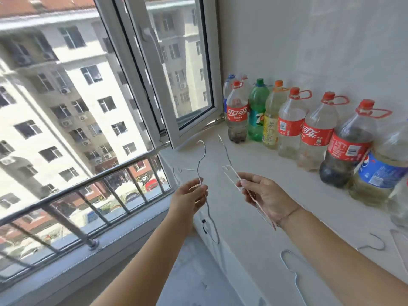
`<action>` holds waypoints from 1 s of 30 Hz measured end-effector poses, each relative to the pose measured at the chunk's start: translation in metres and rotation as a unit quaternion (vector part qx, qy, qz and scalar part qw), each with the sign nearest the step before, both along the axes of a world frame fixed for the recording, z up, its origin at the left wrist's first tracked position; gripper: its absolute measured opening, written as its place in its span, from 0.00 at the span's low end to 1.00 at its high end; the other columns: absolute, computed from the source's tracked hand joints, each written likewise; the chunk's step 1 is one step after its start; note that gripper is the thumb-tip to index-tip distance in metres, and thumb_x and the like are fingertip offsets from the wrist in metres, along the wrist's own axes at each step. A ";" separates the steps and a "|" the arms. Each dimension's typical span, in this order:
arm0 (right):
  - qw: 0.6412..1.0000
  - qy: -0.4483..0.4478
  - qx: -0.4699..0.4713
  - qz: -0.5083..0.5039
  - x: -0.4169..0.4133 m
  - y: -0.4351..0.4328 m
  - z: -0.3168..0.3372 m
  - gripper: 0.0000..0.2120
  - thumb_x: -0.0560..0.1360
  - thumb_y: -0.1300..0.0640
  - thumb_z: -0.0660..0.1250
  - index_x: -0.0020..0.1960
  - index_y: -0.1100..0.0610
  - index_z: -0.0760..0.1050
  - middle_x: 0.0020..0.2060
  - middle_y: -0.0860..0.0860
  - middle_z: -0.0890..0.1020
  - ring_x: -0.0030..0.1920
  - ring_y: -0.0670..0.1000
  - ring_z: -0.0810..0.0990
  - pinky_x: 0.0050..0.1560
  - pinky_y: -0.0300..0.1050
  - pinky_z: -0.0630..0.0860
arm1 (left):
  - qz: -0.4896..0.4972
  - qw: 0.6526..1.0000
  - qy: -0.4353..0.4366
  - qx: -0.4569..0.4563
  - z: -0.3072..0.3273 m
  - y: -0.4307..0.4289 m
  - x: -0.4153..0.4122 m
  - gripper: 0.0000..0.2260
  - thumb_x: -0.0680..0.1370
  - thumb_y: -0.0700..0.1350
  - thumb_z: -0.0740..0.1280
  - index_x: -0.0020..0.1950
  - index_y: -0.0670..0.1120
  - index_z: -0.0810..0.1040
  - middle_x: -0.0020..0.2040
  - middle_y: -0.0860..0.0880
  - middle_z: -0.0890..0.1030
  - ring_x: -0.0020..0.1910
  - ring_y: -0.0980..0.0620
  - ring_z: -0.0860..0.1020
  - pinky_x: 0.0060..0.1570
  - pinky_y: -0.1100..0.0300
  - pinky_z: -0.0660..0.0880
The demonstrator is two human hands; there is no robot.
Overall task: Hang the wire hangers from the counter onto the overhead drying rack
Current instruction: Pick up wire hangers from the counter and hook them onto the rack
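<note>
My left hand (191, 196) pinches a thin wire hanger (202, 155) just below its neck, hook pointing up, its lower part dangling past the counter's edge. My right hand (263, 195) grips a second wire hanger (229, 171), which is tilted with its hook end up and to the left above the white counter (254, 217). More wire hangers lie flat on the counter: one at the front (289, 263) and another at the right edge (375, 241). The overhead drying rack is out of view.
A row of several large plastic bottles (291, 122) stands along the wall at the back of the counter. An open window sash (176, 85) swings inward at the counter's far left. A metal railing (77, 199) runs outside the window on the left.
</note>
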State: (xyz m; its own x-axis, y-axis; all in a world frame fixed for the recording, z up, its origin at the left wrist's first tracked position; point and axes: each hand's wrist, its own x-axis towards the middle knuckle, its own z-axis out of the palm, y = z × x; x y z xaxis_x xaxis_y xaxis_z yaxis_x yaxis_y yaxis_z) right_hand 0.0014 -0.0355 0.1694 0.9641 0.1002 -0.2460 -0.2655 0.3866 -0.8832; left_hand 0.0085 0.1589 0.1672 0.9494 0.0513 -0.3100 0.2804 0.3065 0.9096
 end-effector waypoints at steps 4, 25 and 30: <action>0.996 -0.039 0.046 0.062 -0.019 0.036 0.054 0.11 0.74 0.66 0.63 0.55 0.60 0.77 0.36 0.51 0.81 0.33 0.45 0.74 0.38 0.38 0.69 | 0.040 0.997 -0.067 0.006 0.061 0.035 -0.035 0.11 0.74 0.33 0.68 0.55 0.41 0.77 0.38 0.46 0.79 0.34 0.53 0.77 0.35 0.64 0.76; 0.931 -0.256 0.090 0.243 -0.061 0.293 0.294 0.14 0.71 0.67 0.66 0.56 0.62 0.77 0.35 0.51 0.81 0.36 0.47 0.73 0.39 0.39 0.66 | 0.299 0.914 -0.273 0.006 0.310 0.263 -0.140 0.07 0.72 0.34 0.69 0.49 0.40 0.82 0.36 0.46 0.82 0.36 0.52 0.78 0.31 0.65 0.75; 0.926 -0.278 0.087 0.241 -0.059 0.341 0.315 0.14 0.73 0.68 0.65 0.58 0.63 0.76 0.36 0.52 0.81 0.35 0.46 0.73 0.38 0.38 0.66 | 0.323 0.906 -0.275 0.018 0.327 0.307 -0.147 0.08 0.73 0.35 0.68 0.51 0.39 0.81 0.38 0.45 0.81 0.36 0.52 0.77 0.36 0.62 0.74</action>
